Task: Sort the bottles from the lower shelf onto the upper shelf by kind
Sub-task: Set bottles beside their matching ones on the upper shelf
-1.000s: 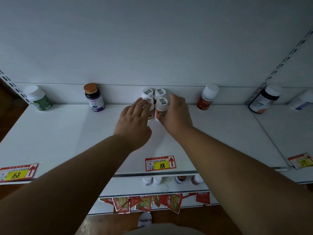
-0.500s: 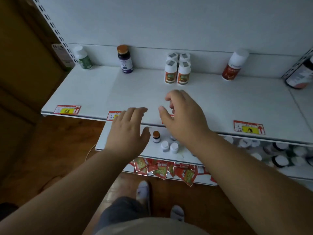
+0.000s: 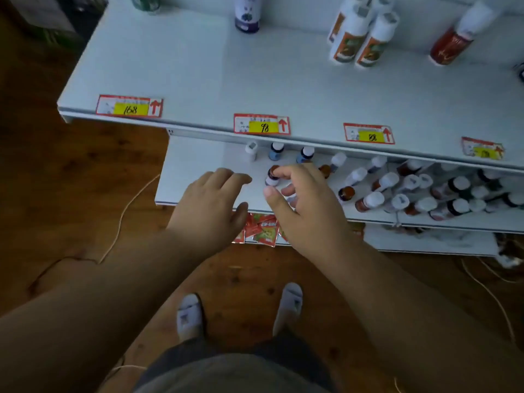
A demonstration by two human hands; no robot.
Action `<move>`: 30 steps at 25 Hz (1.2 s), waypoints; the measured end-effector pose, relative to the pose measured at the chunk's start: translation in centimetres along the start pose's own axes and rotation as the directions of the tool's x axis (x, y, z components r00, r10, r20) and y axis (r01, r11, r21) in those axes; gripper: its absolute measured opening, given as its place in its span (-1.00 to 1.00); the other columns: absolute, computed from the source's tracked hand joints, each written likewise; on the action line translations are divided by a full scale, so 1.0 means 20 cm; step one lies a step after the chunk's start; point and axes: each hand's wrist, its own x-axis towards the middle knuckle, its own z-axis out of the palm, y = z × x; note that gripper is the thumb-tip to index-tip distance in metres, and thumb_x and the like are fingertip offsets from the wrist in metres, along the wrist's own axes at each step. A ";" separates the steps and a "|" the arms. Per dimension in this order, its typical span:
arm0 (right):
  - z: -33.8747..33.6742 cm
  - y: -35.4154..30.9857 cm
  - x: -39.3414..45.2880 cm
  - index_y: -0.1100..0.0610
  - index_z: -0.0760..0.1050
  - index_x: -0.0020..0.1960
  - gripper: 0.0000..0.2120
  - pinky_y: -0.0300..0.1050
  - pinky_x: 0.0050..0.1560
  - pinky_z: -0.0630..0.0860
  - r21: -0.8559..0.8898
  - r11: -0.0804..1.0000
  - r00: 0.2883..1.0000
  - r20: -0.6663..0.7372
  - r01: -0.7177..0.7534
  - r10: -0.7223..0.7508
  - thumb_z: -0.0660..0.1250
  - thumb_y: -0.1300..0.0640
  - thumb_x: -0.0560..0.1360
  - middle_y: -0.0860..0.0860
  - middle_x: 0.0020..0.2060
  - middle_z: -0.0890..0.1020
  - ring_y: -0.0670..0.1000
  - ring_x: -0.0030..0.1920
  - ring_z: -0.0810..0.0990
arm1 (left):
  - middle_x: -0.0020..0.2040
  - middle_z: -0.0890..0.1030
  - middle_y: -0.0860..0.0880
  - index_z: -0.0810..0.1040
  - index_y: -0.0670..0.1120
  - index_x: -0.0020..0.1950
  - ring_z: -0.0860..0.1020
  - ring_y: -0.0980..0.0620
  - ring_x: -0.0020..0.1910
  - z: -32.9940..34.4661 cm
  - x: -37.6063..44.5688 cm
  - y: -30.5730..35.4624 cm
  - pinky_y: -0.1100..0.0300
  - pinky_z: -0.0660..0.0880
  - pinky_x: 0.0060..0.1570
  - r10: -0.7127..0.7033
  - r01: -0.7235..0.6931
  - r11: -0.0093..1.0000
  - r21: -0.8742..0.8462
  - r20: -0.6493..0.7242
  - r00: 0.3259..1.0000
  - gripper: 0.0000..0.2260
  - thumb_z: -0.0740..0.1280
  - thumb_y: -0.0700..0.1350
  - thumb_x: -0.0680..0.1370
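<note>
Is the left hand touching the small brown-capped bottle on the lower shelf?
Apart. The head view shows bare white shelf between the left hand and the brown-capped bottle; only the right hand's fingers reach that bottle.

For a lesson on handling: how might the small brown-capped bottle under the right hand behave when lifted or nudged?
The brown-capped bottle looks small and rigid, so probably light. Standing upright on the lower shelf, a sideways nudge might tip it. Its round body would likely roll then.

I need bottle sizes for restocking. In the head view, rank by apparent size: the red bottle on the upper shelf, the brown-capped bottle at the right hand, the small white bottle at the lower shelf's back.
1. red bottle
2. brown-capped bottle
3. small white bottle, about alike with 2; distance makes it unsure.
</note>
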 end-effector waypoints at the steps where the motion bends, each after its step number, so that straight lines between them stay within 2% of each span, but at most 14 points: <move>1: 0.09 -0.01 0.02 -0.03 0.41 0.35 -0.63 -0.21 0.10 0.51 -0.008 1.000 1.000 0.003 -0.030 0.030 0.23 -0.13 0.59 -0.07 0.31 0.45 -0.12 0.17 0.52 | 0.28 0.53 -0.09 0.46 -0.03 0.37 0.51 -0.13 0.22 0.04 0.01 -0.07 -0.02 0.45 0.18 -0.012 0.012 1.000 -0.021 0.016 1.000 -0.61 0.35 -0.03 0.55; 5: 0.36 0.09 0.19 -0.02 0.42 0.31 -0.64 -0.17 0.06 0.56 0.003 0.994 0.994 -0.032 -0.106 0.106 0.30 -0.11 0.56 -0.07 0.29 0.46 -0.10 0.17 0.53 | 0.35 0.49 -0.09 0.39 0.00 0.43 0.48 -0.16 0.28 0.26 0.12 -0.30 -0.08 0.43 0.23 -0.066 0.065 0.996 -0.068 -0.004 0.998 -0.56 0.33 0.01 0.55; 9: 0.78 0.41 0.57 0.01 0.40 0.33 -0.61 -0.32 -0.06 0.46 -0.097 0.986 0.990 0.031 -0.137 0.141 0.33 -0.08 0.56 -0.01 0.30 0.44 -0.06 0.18 0.56 | 0.42 0.40 -0.09 0.22 0.09 0.50 0.43 -0.18 0.32 0.73 0.34 -0.62 -0.10 0.43 0.24 -0.199 0.199 0.980 0.012 0.018 0.980 -0.47 0.27 0.12 0.56; 13: 1.04 0.68 0.95 0.05 0.38 0.35 -0.59 -0.17 0.00 0.37 -0.210 0.960 0.977 0.068 -0.186 0.204 0.32 -0.06 0.57 0.04 0.33 0.44 0.00 0.12 0.51 | 0.48 0.28 -0.13 0.11 0.09 0.52 0.37 -0.19 0.37 1.13 0.47 -0.82 -0.09 0.39 0.28 -0.165 0.157 0.969 0.189 0.025 0.986 -0.44 0.20 0.18 0.57; 16: 1.19 0.84 1.22 0.05 0.34 0.37 -0.57 -0.15 -0.04 0.31 -0.326 0.931 0.978 0.072 -0.162 0.195 0.32 -0.05 0.56 0.08 0.28 0.44 0.07 0.04 0.47 | 0.50 0.25 -0.13 0.09 0.08 0.54 0.34 -0.18 0.39 1.32 0.55 -0.91 -0.08 0.37 0.30 -0.194 0.189 0.966 0.174 0.012 0.981 -0.43 0.16 0.19 0.57; 18: 1.26 0.91 1.39 0.01 0.29 0.40 -0.54 -0.12 -0.04 0.33 -0.359 0.917 0.976 0.064 -0.172 0.208 0.31 -0.05 0.55 0.11 0.26 0.39 0.11 0.01 0.44 | 0.51 0.24 -0.13 0.08 0.07 0.54 0.32 -0.18 0.41 1.39 0.62 -0.93 -0.07 0.36 0.31 -0.196 0.194 0.964 0.180 -0.009 0.981 -0.43 0.14 0.19 0.58; 21: 1.34 1.00 1.58 -0.08 0.13 0.50 -0.40 0.01 0.08 0.50 -0.426 0.877 0.953 0.094 -0.222 0.287 0.30 -0.07 0.53 0.12 0.27 0.30 0.14 0.00 0.40 | 0.52 0.21 -0.13 0.06 0.06 0.54 0.31 -0.17 0.42 1.45 0.74 -0.92 -0.06 0.34 0.33 -0.172 0.174 0.972 0.156 -0.023 0.985 -0.45 0.12 0.16 0.60; 23: 1.40 1.06 1.66 -0.03 0.14 0.47 -0.43 -0.01 0.02 0.52 -0.437 0.873 0.949 0.119 -0.215 0.293 0.29 -0.04 0.55 0.12 0.23 0.37 0.14 -0.01 0.43 | 0.51 0.22 -0.12 0.07 0.06 0.53 0.31 -0.16 0.41 1.50 0.79 -0.93 -0.06 0.33 0.33 -0.173 0.178 0.973 0.147 -0.046 0.984 -0.47 0.12 0.16 0.60; 25: 1.43 1.10 1.69 0.05 0.23 0.30 -0.64 -0.13 -0.11 0.37 -0.429 0.889 0.964 0.129 -0.158 0.233 0.27 0.03 0.57 0.09 0.09 0.48 0.13 0.00 0.50 | 0.50 0.25 -0.10 0.12 0.07 0.52 0.32 -0.15 0.39 1.53 0.79 -0.93 -0.05 0.34 0.32 -0.203 0.207 0.973 0.102 -0.045 0.978 -0.49 0.14 0.15 0.60; 27: 1.41 1.09 1.64 0.06 0.26 0.19 -0.71 -0.14 -0.12 0.33 -0.391 0.914 0.975 0.138 -0.110 0.176 0.28 0.01 0.57 0.03 0.00 0.50 0.11 -0.01 0.52 | 0.46 0.32 -0.07 0.19 0.07 0.49 0.36 -0.13 0.35 1.54 0.75 -0.91 -0.05 0.36 0.29 -0.214 0.214 0.977 -0.003 -0.072 0.974 -0.50 0.17 0.15 0.58; 30: 1.38 0.97 1.38 0.04 0.38 0.16 -0.58 0.00 -0.05 0.56 -0.216 0.972 0.976 0.172 -0.093 0.132 0.29 -0.25 0.50 -0.04 -0.01 0.58 0.04 -0.08 0.63 | 0.40 0.40 -0.03 0.27 0.07 0.47 0.40 -0.08 0.31 1.43 0.58 -0.89 0.01 0.40 0.24 -0.354 0.307 0.906 -0.291 -0.124 0.927 -0.52 0.16 0.20 0.59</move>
